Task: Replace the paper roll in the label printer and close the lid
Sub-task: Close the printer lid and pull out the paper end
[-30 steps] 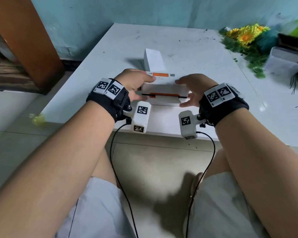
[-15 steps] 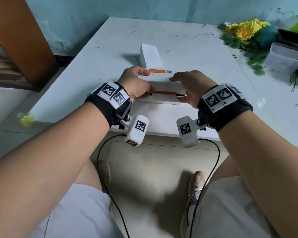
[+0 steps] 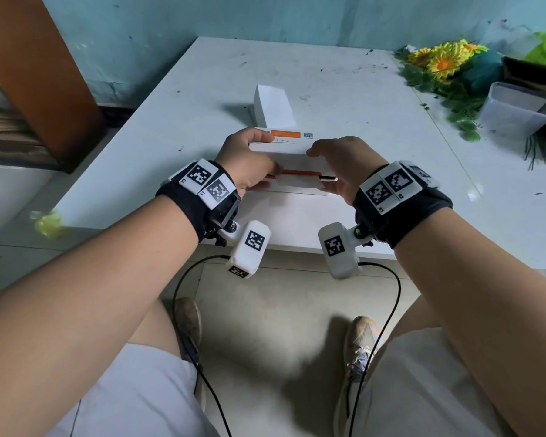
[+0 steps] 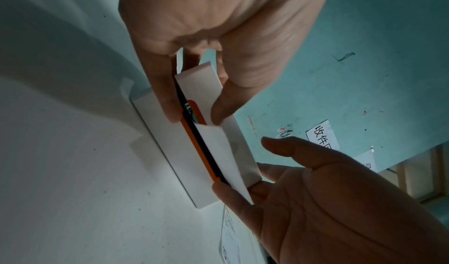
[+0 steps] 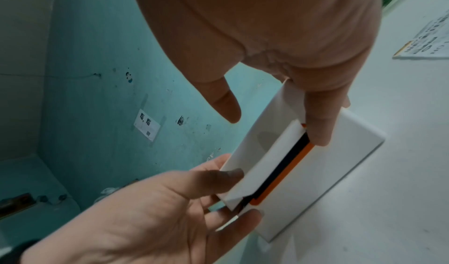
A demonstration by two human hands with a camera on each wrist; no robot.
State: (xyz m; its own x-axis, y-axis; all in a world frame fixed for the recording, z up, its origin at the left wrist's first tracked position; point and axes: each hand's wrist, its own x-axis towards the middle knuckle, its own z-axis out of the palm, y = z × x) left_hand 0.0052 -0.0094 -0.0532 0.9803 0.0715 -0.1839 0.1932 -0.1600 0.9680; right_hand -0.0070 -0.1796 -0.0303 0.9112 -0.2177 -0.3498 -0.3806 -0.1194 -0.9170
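The white label printer (image 3: pixel 297 184) with an orange strip sits near the table's front edge. Its lid (image 3: pixel 281 154) is down to a narrow dark gap above the strip (image 4: pixel 196 149). My left hand (image 3: pixel 249 167) pinches the lid's left end, thumb at the front and fingers on top. At the right end my right hand (image 3: pixel 341 167) holds the lid the same way. The right wrist view shows the gap (image 5: pixel 282 170) and lid (image 5: pixel 257 143). What looks like white paper (image 4: pixel 218 152) sticks out of the gap. The roll inside is hidden.
A white box (image 3: pixel 273 105) stands just behind the printer, with a printed sheet (image 3: pixel 289 134) with an orange band in front of it. Artificial flowers (image 3: pixel 442 61) and a clear plastic container (image 3: pixel 514 108) crowd the table's right rear. A brown cabinet (image 3: pixel 38 74) stands at left.
Both hands have stayed at the lid's two ends. The head view has tilted down towards the floor. The gap over the orange strip looks about as narrow as before.
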